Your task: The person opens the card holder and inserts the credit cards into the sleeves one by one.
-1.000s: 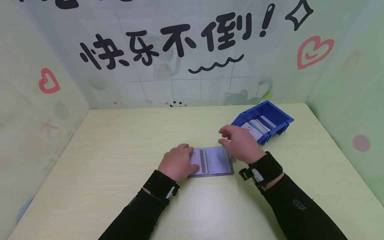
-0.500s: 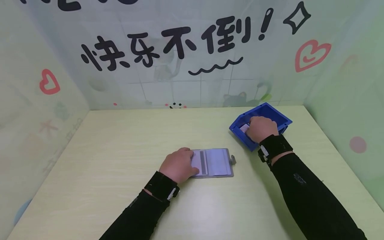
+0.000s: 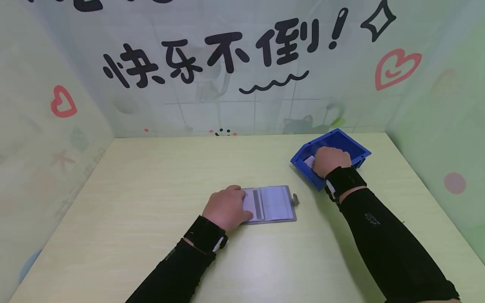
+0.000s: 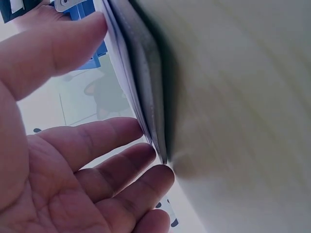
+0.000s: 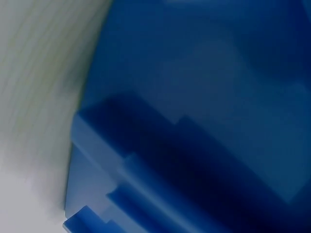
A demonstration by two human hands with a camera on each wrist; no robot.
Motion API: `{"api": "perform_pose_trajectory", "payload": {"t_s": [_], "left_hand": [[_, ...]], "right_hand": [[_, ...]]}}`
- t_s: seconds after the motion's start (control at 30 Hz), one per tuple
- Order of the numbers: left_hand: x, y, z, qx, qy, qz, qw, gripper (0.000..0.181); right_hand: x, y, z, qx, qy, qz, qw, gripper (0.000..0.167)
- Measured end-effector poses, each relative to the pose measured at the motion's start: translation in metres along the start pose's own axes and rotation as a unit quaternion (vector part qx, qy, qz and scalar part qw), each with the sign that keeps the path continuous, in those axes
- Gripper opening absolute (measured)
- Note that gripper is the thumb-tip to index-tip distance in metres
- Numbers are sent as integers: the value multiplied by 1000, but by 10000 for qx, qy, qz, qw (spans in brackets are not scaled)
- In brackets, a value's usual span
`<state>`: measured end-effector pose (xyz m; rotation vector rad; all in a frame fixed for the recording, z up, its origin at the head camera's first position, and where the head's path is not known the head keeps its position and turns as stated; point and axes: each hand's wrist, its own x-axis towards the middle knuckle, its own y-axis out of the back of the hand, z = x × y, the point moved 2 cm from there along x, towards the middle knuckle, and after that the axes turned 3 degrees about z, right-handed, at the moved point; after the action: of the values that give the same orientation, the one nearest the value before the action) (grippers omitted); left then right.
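1. A pale backdrop [image 3: 212, 115] printed with large black characters [image 3: 225, 48] is standing behind a light wood-grain table [image 3: 151, 189], its printed red heart [image 3: 379, 75] showing at two o'clock.
2. Near the middle of the table, a small grey card holder [image 3: 275, 203] is lying open and flat, its pale inner leaves facing up and its clasp [image 3: 295, 199] projecting at three o'clock.
3. The person's left hand [image 3: 226, 209] is resting on the holder's nine o'clock end, fingers extended rather than clenched; its thumb [image 4: 63, 48] is lying against the leaves while its fingertips [image 4: 158, 177] are touching the edge.
4. At two o'clock from the holder, well apart from it, a blue bin [image 3: 350, 145] is sitting on the table.
5. The right hand [image 3: 331, 162] is reaching inside that bin, its fingers hidden (blue plastic is filling most of the right wrist view), so whether it is gripping anything cannot be told.
6. A pale card [image 3: 310, 161] is showing just beside that hand, at nine o'clock.
7. Black straps [image 3: 204, 233] are circling both wrists, above dark sleeves [image 3: 174, 269].
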<state>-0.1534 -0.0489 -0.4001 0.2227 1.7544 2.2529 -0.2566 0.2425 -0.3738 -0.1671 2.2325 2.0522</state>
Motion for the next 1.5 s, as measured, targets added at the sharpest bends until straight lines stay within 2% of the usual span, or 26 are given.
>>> {"api": "perform_pose_trajectory", "payload": {"t_s": [0.67, 0.87, 1.0, 1.2, 1.5], "left_hand": [[0, 2, 1, -16, -28, 7, 10000, 50], [1, 1, 0, -7, -34, -5, 10000, 49], [0, 0, 0, -24, -32, -17, 10000, 49], [0, -3, 0, -43, -18, -24, 10000, 49], [0, -2, -1, -14, -59, 15, 10000, 48]], "right_hand": [[0, 0, 0, 27, -15, 76, 10000, 29], [1, 1, 4, 375, -53, 108, 9992, 27], [1, 3, 8, 600, 114, 40, 9981, 30], [0, 8, 13, 1005, 406, 152, 9940, 25], [-11, 19, 14, 1583, 407, 309, 9861, 34]]}}
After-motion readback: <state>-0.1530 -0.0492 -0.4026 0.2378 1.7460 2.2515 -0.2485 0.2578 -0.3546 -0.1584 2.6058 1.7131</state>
